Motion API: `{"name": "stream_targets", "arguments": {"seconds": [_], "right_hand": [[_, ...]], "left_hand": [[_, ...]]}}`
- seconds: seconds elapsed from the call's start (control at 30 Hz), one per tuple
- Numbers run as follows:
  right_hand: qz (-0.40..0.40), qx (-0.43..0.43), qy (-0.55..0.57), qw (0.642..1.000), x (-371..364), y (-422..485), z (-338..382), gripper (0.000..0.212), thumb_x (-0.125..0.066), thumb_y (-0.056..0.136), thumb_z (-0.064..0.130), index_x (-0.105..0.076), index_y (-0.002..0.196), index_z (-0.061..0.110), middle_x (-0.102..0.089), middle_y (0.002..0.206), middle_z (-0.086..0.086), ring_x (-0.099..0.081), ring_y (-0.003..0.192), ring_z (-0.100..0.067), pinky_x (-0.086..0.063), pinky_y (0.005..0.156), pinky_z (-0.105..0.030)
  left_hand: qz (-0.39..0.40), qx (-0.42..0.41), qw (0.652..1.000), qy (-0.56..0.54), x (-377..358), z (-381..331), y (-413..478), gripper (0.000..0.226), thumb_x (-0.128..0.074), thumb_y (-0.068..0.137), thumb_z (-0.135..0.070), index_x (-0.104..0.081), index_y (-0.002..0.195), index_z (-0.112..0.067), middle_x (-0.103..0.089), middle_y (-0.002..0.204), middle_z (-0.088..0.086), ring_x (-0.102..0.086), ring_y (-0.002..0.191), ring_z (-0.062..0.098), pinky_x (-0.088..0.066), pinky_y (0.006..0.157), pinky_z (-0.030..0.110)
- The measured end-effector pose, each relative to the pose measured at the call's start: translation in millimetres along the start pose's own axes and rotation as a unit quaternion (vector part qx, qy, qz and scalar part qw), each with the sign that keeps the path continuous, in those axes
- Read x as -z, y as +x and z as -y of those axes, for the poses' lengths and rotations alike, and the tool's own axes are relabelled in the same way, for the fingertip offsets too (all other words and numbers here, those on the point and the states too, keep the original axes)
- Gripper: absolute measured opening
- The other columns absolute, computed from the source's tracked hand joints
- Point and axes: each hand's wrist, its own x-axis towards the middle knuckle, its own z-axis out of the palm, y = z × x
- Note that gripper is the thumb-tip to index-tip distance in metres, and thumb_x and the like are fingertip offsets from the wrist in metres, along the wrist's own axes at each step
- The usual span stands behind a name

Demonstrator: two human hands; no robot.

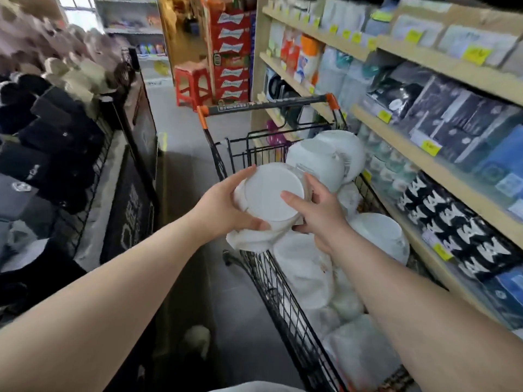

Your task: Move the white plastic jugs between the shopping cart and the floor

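A white plastic jug (268,193) is held above the left rim of the black wire shopping cart (271,281), its flat round bottom turned toward me. My left hand (223,205) grips its left side, thumb under the bottom edge. My right hand (314,213) grips its right side, with the thumb lying across the flat bottom. Several more white jugs (325,159) fill the cart, piled from the far end (379,236) down to the near end (305,273). The held jug's neck and handle are hidden.
Wooden shelves (424,142) with packaged goods run close along the cart's right side. A wire rack of dark hats (56,142) stands on the left. The grey aisle floor (181,154) lies between, with a red stool (192,80) and stacked red boxes (232,52) at the far end.
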Motion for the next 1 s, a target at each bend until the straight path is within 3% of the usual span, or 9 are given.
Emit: {"name": "stream_targets", "arguments": {"seconds": [0.17,0.23,0.33,0.47,0.57,0.7,0.8,0.9,1.0], "right_hand": [[-0.103,-0.033,-0.001,0.994,-12.8,65.7,-16.1,0.091,-0.082,0.055,0.051,-0.045,0.137,0.042,-0.057,0.133,0.008,-0.059,0.116,-0.022,-0.06,0.071,-0.04],[-0.162,-0.045,-0.009,0.986,-20.4,87.7,-23.0,0.088,-0.082,0.053,0.053,-0.049,0.133,0.041,-0.061,0.128,0.007,-0.061,0.114,-0.021,-0.058,0.08,-0.044],[-0.231,-0.067,-0.029,0.97,-32.7,108.6,-23.4,0.087,-0.08,0.052,0.052,-0.05,0.133,0.038,-0.063,0.124,0.008,-0.062,0.112,-0.02,-0.053,0.092,-0.046],[-0.271,-0.112,-0.095,0.951,-40.8,121.5,-18.7,0.078,-0.077,0.076,0.043,-0.04,0.143,0.03,-0.048,0.128,0.011,-0.048,0.121,-0.012,-0.043,0.104,-0.036],[-0.278,-0.164,-0.152,0.934,-37.5,131.3,-15.7,0.083,-0.073,0.074,0.054,-0.035,0.144,0.028,-0.043,0.14,0.001,-0.045,0.127,-0.02,-0.04,0.104,-0.035],[-0.29,-0.166,-0.191,0.923,-41.2,146.9,-8.1,0.093,-0.068,0.061,0.069,-0.042,0.136,0.021,-0.048,0.129,-0.001,-0.05,0.118,-0.022,-0.045,0.099,-0.042],[-0.32,-0.152,-0.169,0.92,-53.9,156.6,-10.1,0.079,-0.072,0.071,0.058,-0.041,0.131,0.018,-0.052,0.121,0.002,-0.052,0.112,-0.019,-0.047,0.094,-0.038],[-0.351,-0.156,-0.173,0.907,-63.9,161.4,-14.8,0.091,-0.071,0.067,0.063,-0.037,0.136,0.015,-0.047,0.127,0.001,-0.047,0.119,-0.021,-0.044,0.1,-0.044],[-0.355,-0.158,-0.158,0.908,-63.7,159.3,-13.2,0.082,-0.072,0.072,0.058,-0.039,0.134,0.015,-0.042,0.116,0.005,-0.046,0.115,-0.019,-0.043,0.097,-0.039]], "left_hand": [[0.126,-0.024,0.992,0.008,10.0,33.7,107.6,0.109,-0.093,0.045,-0.032,-0.039,0.14,-0.041,-0.05,0.135,-0.014,-0.044,0.13,0.012,-0.036,0.113,0.041],[0.182,-0.025,0.983,0.01,11.6,42.2,145.6,0.108,-0.094,0.047,-0.026,-0.039,0.138,-0.043,-0.05,0.131,-0.016,-0.045,0.127,0.011,-0.037,0.112,0.039],[0.272,0.001,0.962,0.004,10.6,52.9,190.7,0.125,-0.095,0.034,-0.038,-0.03,0.14,-0.05,-0.047,0.132,-0.017,-0.051,0.123,0.015,-0.043,0.106,0.04],[0.356,-0.006,0.932,0.067,10.9,59.1,238.0,0.137,-0.094,0.033,-0.046,-0.017,0.147,-0.048,-0.039,0.142,-0.011,-0.039,0.132,0.015,-0.033,0.114,0.041],[0.402,-0.006,0.912,0.083,15.3,57.3,261.6,0.131,-0.095,0.036,-0.042,-0.022,0.144,-0.051,-0.048,0.135,-0.011,-0.045,0.128,0.017,-0.036,0.111,0.039],[0.375,-0.043,0.92,0.106,27.9,45.7,286.2,0.105,-0.093,0.054,-0.024,-0.038,0.143,-0.037,-0.049,0.118,-0.02,-0.055,0.103,0.005,-0.039,0.093,0.023],[0.351,-0.064,0.925,0.132,37.5,47.6,303.4,0.099,-0.093,0.053,-0.03,-0.044,0.139,-0.036,-0.052,0.125,-0.017,-0.052,0.112,0.009,-0.042,0.099,0.029],[0.331,-0.056,0.933,0.13,42.9,57.7,308.7,0.092,-0.092,0.056,-0.028,-0.048,0.136,-0.038,-0.056,0.126,-0.016,-0.051,0.113,0.008,-0.043,0.099,0.03],[0.31,-0.061,0.94,0.126,46.0,56.7,303.7,0.085,-0.089,0.062,-0.023,-0.049,0.135,-0.039,-0.056,0.122,-0.018,-0.051,0.113,0.008,-0.039,0.097,0.026]]}}
